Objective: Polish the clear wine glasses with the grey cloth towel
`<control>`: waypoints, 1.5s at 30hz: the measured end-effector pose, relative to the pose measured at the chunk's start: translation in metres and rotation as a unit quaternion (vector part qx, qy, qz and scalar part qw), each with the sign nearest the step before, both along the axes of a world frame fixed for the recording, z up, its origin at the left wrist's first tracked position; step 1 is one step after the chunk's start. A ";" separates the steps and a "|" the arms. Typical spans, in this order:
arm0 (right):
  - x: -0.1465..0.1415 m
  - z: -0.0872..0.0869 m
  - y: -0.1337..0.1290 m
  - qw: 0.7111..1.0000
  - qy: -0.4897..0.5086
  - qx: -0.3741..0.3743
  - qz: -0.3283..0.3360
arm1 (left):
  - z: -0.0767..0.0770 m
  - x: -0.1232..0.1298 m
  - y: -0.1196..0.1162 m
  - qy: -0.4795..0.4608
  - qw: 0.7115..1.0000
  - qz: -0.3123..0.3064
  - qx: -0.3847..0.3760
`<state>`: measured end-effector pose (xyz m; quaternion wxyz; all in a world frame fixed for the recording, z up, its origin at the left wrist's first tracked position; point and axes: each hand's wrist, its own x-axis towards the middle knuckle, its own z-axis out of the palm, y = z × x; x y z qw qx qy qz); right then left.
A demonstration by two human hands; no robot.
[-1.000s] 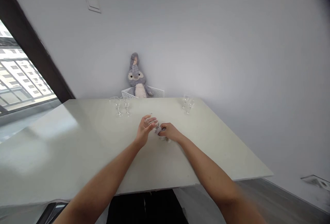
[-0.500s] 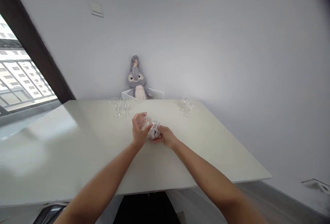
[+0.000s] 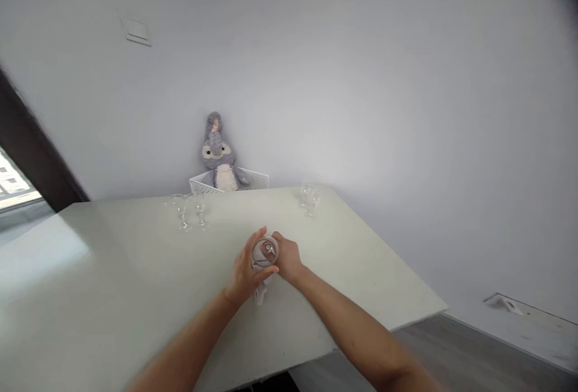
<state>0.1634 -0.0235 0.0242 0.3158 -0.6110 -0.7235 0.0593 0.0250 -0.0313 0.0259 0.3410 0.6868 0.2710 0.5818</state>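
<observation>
The left hand (image 3: 246,274) and right hand (image 3: 287,257) clasp a glass (image 3: 265,252) and grey cloth (image 3: 261,291).

Bare left hand (image 3: 246,274), bare right hand (image 3: 288,258), dark clothing (image 3: 266,383)

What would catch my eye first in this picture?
The left hand and right hand grip a clear glass mid-table, a grey cloth hanging below it. Beyond the white table, a grey stuffed toy sits in a white basket.
</observation>
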 end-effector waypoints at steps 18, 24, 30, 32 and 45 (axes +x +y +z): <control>0.153 -0.017 0.066 0.925 0.252 -0.116 -0.258 | -0.021 -0.022 0.044 -0.110 0.962 0.122 -0.220; 0.150 -0.023 0.044 0.924 0.264 -0.074 -0.267 | -0.022 -0.039 0.058 -0.231 0.909 0.158 -0.308; 0.088 -0.012 -0.008 0.965 0.232 -0.085 -0.082 | -0.009 -0.069 0.083 -0.420 0.796 0.195 -0.390; 0.050 0.000 -0.020 0.978 0.171 -0.111 0.040 | -0.006 -0.076 0.096 -0.446 0.778 0.190 -0.399; -0.023 -0.019 -0.018 0.988 0.047 -0.117 0.088 | 0.011 -0.083 0.151 -0.543 0.728 0.060 -0.413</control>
